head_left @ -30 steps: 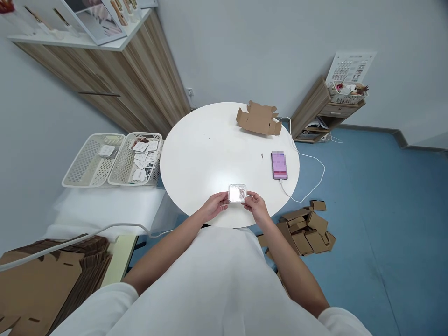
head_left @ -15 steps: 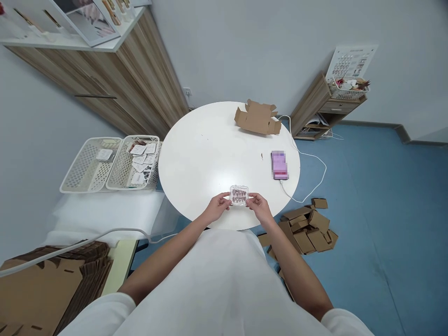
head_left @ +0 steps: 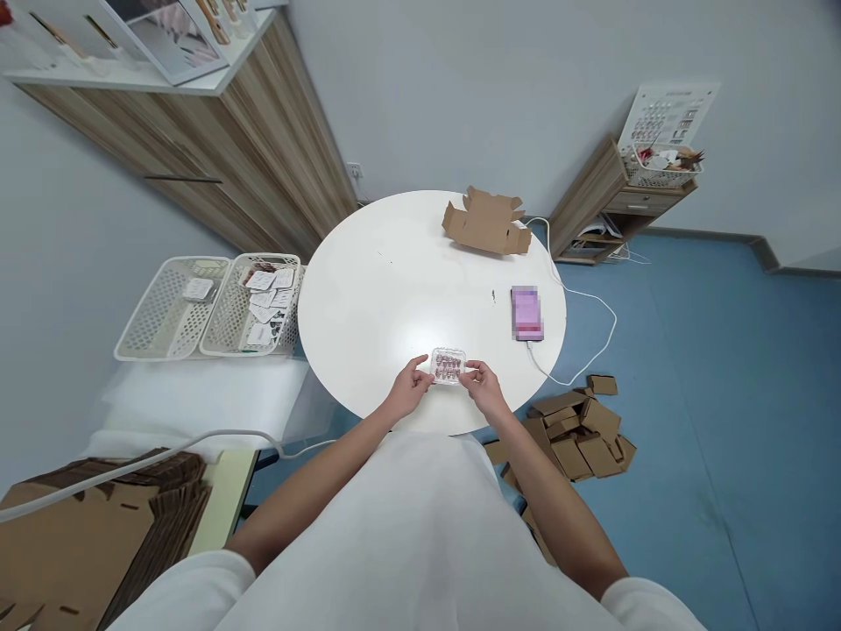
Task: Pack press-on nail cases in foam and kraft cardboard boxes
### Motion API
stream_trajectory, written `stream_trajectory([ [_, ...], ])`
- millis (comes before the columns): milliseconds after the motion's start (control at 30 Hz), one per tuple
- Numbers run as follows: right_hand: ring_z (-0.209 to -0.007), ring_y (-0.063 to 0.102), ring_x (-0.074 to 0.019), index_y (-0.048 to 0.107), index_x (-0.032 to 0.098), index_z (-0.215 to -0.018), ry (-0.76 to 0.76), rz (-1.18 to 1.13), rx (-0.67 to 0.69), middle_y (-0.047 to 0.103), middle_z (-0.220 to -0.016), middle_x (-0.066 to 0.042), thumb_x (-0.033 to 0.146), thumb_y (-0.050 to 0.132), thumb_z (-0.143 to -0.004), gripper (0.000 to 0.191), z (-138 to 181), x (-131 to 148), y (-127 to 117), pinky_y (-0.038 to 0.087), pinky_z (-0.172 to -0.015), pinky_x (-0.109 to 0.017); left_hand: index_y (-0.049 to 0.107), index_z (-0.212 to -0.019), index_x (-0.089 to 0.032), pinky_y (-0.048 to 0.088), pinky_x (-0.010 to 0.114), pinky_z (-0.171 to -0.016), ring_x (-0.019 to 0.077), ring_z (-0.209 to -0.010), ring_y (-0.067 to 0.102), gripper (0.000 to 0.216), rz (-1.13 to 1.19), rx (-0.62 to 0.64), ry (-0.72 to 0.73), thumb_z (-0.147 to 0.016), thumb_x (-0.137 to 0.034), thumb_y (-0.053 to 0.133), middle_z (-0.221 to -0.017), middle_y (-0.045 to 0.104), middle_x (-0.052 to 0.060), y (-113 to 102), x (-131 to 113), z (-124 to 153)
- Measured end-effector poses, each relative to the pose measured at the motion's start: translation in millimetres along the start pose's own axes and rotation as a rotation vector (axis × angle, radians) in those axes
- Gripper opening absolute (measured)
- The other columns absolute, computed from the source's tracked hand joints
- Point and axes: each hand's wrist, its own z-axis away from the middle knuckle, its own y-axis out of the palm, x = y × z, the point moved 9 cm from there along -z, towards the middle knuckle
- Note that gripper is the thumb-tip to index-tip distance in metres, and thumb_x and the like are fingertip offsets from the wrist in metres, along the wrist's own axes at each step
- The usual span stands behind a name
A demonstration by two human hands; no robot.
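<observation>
A small clear plastic case (head_left: 448, 365) with rows of pinkish-brown press-on nails inside is held near the front edge of the round white table (head_left: 368, 289). My left hand (head_left: 411, 387) is at its left side, thumb on the lower left corner and forefinger reaching toward the upper left. On the other side, my right hand (head_left: 483, 386) pinches the right edge between thumb and fingers. The case looks closed; whether its underside touches the table I cannot tell.
An unfolded cardboard box (head_left: 487, 223) lies at the table's back, and a phone (head_left: 526, 314) with a white cable (head_left: 614, 320) at right. White baskets (head_left: 164, 307) stand at left, one holding cards (head_left: 263, 298). Folded cartons (head_left: 582, 434) lie on the floor; flat cardboard (head_left: 85, 543) is stacked lower left.
My left forefinger has lifted slightly away from the case's upper left side. The case stays almost in place between my hands, and the view has shifted a little.
</observation>
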Motion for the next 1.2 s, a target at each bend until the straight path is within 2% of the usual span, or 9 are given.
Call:
stream_trajectory([
  [133, -0.053, 0.044, -0.0079, 0.048, 0.022, -0.097, -0.012, -0.022, 0.014, 0.053, -0.067, 0.006, 0.041, 0.065, -0.062, 0.044, 3, 2, 0, 0.033, -0.052, -0.023, 0.038, -0.127, -0.019, 0.045, 0.033, -0.079, 0.0146, -0.082, 0.059, 0.049, -0.105, 0.005, 0.064, -0.083, -0.041, 0.043, -0.092, 0.062, 0.005, -5, -10, 7],
  [200, -0.053, 0.044, -0.0081, 0.047, 0.022, -0.097, -0.023, -0.037, 0.020, 0.053, -0.066, 0.006, 0.041, 0.065, -0.062, 0.043, 6, 3, -1, 0.033, -0.052, -0.023, 0.039, -0.127, -0.022, 0.046, 0.034, -0.080, 0.0166, -0.090, 0.058, 0.054, -0.197, -0.021, 0.136, -0.079, -0.043, 0.050, -0.108, 0.057, 0.008, -10, -20, 12],
  [267, -0.053, 0.044, -0.0082, 0.046, 0.022, -0.096, -0.033, -0.043, 0.034, 0.053, -0.066, 0.006, 0.041, 0.064, -0.063, 0.042, 9, 2, -1, 0.034, -0.052, -0.022, 0.037, -0.129, -0.025, 0.047, 0.034, -0.080, 0.0169, -0.091, 0.057, 0.060, -0.255, -0.032, 0.206, -0.075, -0.042, 0.057, -0.116, 0.053, 0.008, -11, -30, 16],
  [400, -0.055, 0.046, -0.0091, 0.045, 0.022, -0.096, -0.069, -0.008, 0.073, 0.054, -0.067, 0.004, 0.040, 0.062, -0.067, 0.038, 14, 0, 2, 0.036, -0.052, -0.022, 0.039, -0.128, -0.025, 0.049, 0.033, -0.079, 0.0130, -0.080, 0.060, 0.056, -0.181, 0.017, 0.217, -0.076, -0.037, 0.056, -0.104, 0.057, 0.006, -5, -30, 18],
  [500, -0.062, 0.051, -0.0112, 0.046, 0.022, -0.100, -0.128, 0.086, 0.065, 0.056, -0.072, 0.002, 0.039, 0.059, -0.070, 0.036, 15, 4, 3, 0.042, -0.060, -0.025, 0.042, -0.126, -0.023, 0.050, 0.031, -0.077, 0.0126, -0.078, 0.061, 0.054, -0.104, -0.021, 0.175, -0.076, -0.033, 0.057, -0.102, 0.057, 0.006, -6, -22, 16],
  [600, -0.074, 0.055, -0.0133, 0.050, 0.022, -0.103, -0.196, 0.203, 0.035, 0.058, -0.091, -0.003, 0.038, 0.059, -0.070, 0.038, 16, 12, 3, 0.046, -0.070, -0.030, 0.043, -0.125, -0.023, 0.050, 0.031, -0.077, 0.0129, -0.078, 0.061, 0.054, -0.055, -0.082, 0.151, -0.075, -0.031, 0.058, -0.100, 0.057, 0.006, -11, -16, 16],
  [733, -0.080, 0.057, -0.0152, 0.052, 0.024, -0.108, -0.244, 0.249, 0.065, 0.055, -0.109, -0.007, 0.035, 0.062, -0.068, 0.044, 13, 19, 10, 0.050, -0.074, -0.034, 0.044, -0.125, -0.024, 0.050, 0.032, -0.078, 0.0129, -0.079, 0.060, 0.053, -0.039, -0.137, 0.131, -0.075, -0.032, 0.059, -0.099, 0.058, 0.005, -18, -12, 17],
  [1000, -0.077, 0.059, -0.0139, 0.051, 0.021, -0.110, -0.189, 0.216, 0.104, 0.055, -0.107, -0.007, 0.030, 0.060, -0.069, 0.043, -1, 12, 35, 0.050, -0.076, -0.034, 0.045, -0.124, -0.025, 0.051, 0.031, -0.074, 0.0108, -0.076, 0.059, 0.047, -0.098, -0.224, 0.153, -0.078, -0.029, 0.054, -0.109, 0.049, 0.007, -39, -10, 23],
  [1200, -0.077, 0.059, -0.0138, 0.052, 0.021, -0.109, -0.135, 0.177, 0.119, 0.057, -0.104, -0.007, 0.030, 0.062, -0.066, 0.045, -16, 8, 60, 0.050, -0.077, -0.034, 0.042, -0.126, -0.024, 0.050, 0.031, -0.076, 0.0099, -0.075, 0.058, 0.049, -0.094, -0.269, 0.118, -0.079, -0.026, 0.052, -0.107, 0.050, 0.007, -63, 3, 23],
])
